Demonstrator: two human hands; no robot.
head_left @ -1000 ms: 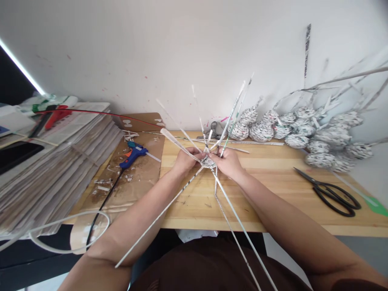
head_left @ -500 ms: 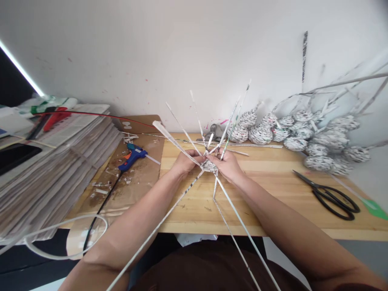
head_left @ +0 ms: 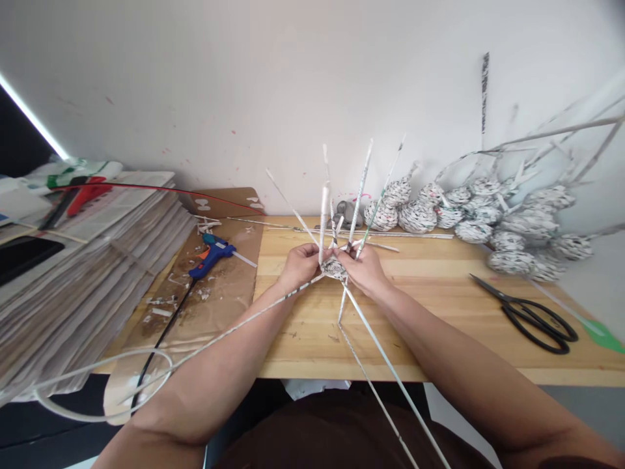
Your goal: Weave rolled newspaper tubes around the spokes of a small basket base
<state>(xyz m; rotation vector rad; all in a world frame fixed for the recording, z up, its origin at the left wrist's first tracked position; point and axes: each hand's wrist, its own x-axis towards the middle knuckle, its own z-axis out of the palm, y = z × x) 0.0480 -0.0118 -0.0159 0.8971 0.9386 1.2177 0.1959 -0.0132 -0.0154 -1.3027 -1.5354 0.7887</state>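
Between my hands, just above the wooden table, is a small round weave of rolled newspaper (head_left: 334, 268). Long paper tubes spread from it: several point up toward the wall, and others run down toward me, one of them a pale tube (head_left: 385, 355). My left hand (head_left: 301, 266) pinches the left edge of the weave, beside a thick upright paper tube (head_left: 324, 218). My right hand (head_left: 364, 266) grips the right edge, thumb on top, near the base of the tubes there. Both hands' fingertips are partly hidden behind the tubes.
Black scissors (head_left: 530, 312) lie at the right. Woven paper gourds (head_left: 420, 212) line the wall. At left, a blue glue gun (head_left: 211, 257) rests on cardboard (head_left: 224, 293), next to a tall newspaper stack (head_left: 122, 267). Loose paper tubes (head_left: 415, 234) lie along the table's back.
The thick tube on the left has swung from leaning left to standing upright by my left hand. The long lower-left tube has moved outward, now crossing over my left forearm.
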